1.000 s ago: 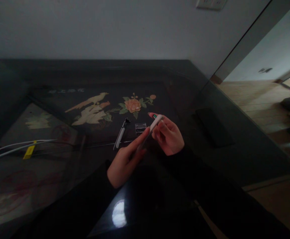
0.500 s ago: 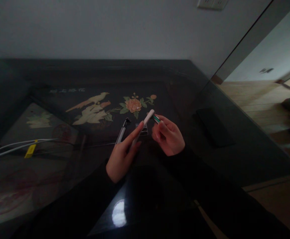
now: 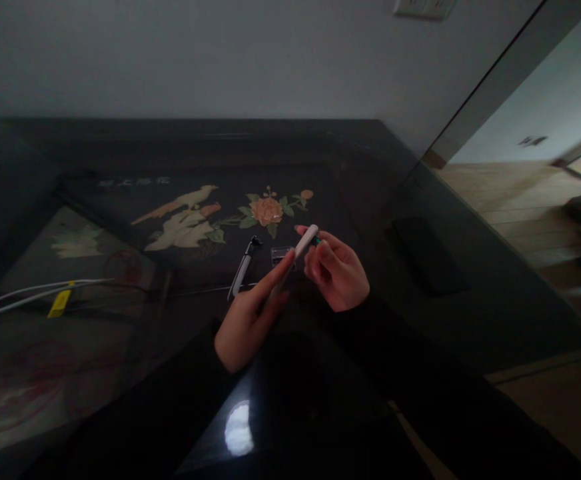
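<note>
My left hand is closed round a slim white handle with a rounded end, which points up and to the right. Close against that end, my right hand pinches a small green-edged piece; most of it is hidden by the fingers and the handle, and its kind does not show. To the left lies a razor with a white handle and a dark head. Behind my left fingers, a small clear case rests on the table, partly covered.
The dark glossy table has a bird-and-flower picture on it. A black flat object lies at the right. White cables with a yellow tag run in from the left. A wall stands behind.
My left hand has moved the white handle slightly right, so its end now covers more of the green-edged piece. More of the razor and the clear case shows. My right hand has barely moved.
</note>
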Demonstrator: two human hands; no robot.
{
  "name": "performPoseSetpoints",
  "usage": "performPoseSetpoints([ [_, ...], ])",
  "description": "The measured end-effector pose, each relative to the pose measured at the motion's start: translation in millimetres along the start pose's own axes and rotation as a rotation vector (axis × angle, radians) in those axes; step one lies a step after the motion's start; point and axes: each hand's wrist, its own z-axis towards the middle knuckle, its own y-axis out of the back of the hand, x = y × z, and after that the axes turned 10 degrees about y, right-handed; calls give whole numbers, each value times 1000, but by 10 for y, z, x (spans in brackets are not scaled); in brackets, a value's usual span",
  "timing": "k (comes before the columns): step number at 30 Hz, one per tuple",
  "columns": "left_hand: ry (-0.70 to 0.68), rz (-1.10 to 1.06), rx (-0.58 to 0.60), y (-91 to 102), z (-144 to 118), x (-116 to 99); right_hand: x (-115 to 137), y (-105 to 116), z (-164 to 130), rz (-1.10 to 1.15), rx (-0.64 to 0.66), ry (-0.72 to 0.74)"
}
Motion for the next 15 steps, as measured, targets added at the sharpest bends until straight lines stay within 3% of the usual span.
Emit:
performPoseSetpoints([
  [9, 47, -60, 69, -4, -38, -50, 16, 15, -8, 17, -34, -47],
  [15, 41, -16, -5, 7, -8, -30, 7, -2, -1, -7, 11, -4],
])
